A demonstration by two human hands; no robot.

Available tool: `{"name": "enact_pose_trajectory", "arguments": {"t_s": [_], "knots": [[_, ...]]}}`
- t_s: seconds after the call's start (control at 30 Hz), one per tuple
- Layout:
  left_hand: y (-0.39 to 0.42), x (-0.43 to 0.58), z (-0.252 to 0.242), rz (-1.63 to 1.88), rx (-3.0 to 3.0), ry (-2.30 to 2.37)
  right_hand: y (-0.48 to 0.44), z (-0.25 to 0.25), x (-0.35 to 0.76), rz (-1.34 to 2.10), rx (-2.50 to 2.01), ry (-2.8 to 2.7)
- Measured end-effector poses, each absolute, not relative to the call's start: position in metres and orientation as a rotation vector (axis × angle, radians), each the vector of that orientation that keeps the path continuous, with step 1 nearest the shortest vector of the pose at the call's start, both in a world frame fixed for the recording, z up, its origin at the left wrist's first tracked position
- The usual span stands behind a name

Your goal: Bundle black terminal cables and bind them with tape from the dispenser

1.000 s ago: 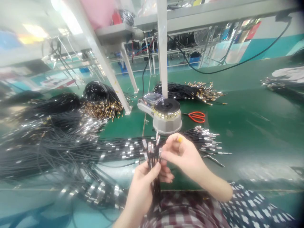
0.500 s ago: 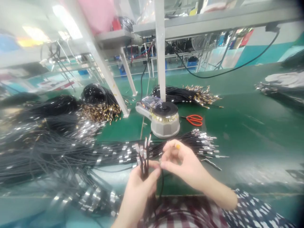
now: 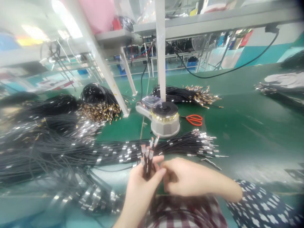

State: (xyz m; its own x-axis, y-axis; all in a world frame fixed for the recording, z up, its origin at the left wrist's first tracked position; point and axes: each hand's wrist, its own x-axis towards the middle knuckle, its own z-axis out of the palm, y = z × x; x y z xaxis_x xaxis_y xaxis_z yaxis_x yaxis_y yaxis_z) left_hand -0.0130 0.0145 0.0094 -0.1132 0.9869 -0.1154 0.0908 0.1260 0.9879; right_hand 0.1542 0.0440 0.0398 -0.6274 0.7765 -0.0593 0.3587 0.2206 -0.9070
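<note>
Just above the tabletop's [image 3: 242,133] near edge, the left hand [image 3: 141,190] closes thumb and fingers around a bunch of black cables [image 3: 149,164], its silver ends [image 3: 143,148] pointing up at uneven heights, while the right hand [image 3: 185,177] curls beside the left thumb, and whether it pinches anything cannot be told. If the left grip slackened, cables could slip down out of line; tipped forward, their ends could snag the long cable bundle [image 3: 175,144] lying just beyond, before the round grey machine [image 3: 165,126].
</note>
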Motion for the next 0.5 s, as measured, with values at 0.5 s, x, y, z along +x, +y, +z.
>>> {"name": "enact_pose_trajectory", "arguments": {"t_s": [0.5], "knots": [[0.017, -0.012, 0.017, 1.158, 0.682, 1.229, 0.032, 0.014, 0.155, 1.580, -1.147, -1.458]]}}
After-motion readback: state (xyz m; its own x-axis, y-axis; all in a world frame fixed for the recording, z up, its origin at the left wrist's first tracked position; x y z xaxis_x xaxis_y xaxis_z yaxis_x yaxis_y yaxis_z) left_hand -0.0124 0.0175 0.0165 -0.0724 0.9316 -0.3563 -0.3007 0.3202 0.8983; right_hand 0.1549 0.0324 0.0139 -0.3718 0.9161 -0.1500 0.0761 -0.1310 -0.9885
